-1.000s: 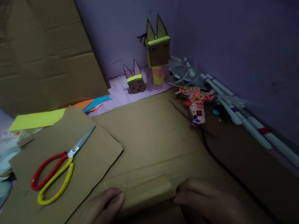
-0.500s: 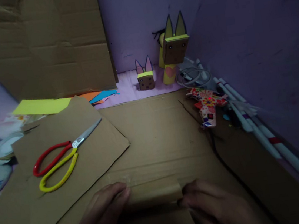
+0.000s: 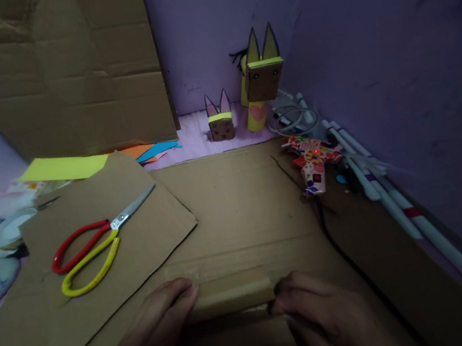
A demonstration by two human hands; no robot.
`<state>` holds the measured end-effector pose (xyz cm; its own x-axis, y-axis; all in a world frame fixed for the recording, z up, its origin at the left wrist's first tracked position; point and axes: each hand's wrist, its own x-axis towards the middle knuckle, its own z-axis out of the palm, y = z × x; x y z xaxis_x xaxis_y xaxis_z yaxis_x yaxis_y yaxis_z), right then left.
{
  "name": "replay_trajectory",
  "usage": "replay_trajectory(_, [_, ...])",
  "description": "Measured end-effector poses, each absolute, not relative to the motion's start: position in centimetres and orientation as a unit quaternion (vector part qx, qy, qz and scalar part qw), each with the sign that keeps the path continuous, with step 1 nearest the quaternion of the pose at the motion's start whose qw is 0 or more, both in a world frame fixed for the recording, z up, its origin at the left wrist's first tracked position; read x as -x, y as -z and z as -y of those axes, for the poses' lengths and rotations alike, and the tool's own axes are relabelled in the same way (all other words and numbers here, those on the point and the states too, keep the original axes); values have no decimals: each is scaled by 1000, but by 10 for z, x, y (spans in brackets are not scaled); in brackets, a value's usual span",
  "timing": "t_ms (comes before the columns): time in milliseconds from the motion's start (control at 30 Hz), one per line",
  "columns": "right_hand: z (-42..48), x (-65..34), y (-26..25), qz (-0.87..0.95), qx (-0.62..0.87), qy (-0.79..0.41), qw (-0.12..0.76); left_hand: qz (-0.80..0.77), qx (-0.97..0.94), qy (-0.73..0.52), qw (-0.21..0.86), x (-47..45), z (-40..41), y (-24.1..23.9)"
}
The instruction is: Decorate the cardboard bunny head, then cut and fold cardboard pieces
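A piece of cardboard (image 3: 231, 293) with a folded or rolled upper edge lies low in the view, between my two hands. My left hand (image 3: 158, 322) is closed on its left end, thumb and fingers pressed together. At its right end my right hand (image 3: 321, 310) pinches the cardboard near the fold. The lower part of the piece is in deep shadow. To the left, scissors (image 3: 112, 231) with one red and one yellow handle lie on a loose cardboard sheet (image 3: 153, 231), blades pointing away from me.
A floral-wrapped glue gun (image 3: 313, 160) with a red light rests at right, its black cord (image 3: 358, 269) running toward me. Two cardboard animal figures, a small one (image 3: 221, 125) and a tall one (image 3: 263, 81), stand at the back. White tubes (image 3: 431, 235) line the right wall.
The view has shifted slightly, so the background things sit a little further left. The cardboard's folded edge looks slightly more tilted, with both hands still at its ends.
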<state>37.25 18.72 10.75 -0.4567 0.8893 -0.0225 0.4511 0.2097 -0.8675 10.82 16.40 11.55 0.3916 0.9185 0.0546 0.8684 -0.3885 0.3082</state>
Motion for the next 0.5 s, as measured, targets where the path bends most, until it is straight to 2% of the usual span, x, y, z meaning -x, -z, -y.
replay_trajectory(133, [-187, -373, -106, 736, 452, -433, 258, -538, -829, -98, 117, -110, -164, -117])
replay_trajectory(267, [-185, -376, -101, 770, 410, -382, 306, -554, -819, -84, 128, -114, -163, -120])
replay_trajectory(500, [-182, -379, -96, 784, 418, -363, 280, -511, -849, -84, 110, -112, -166, -121])
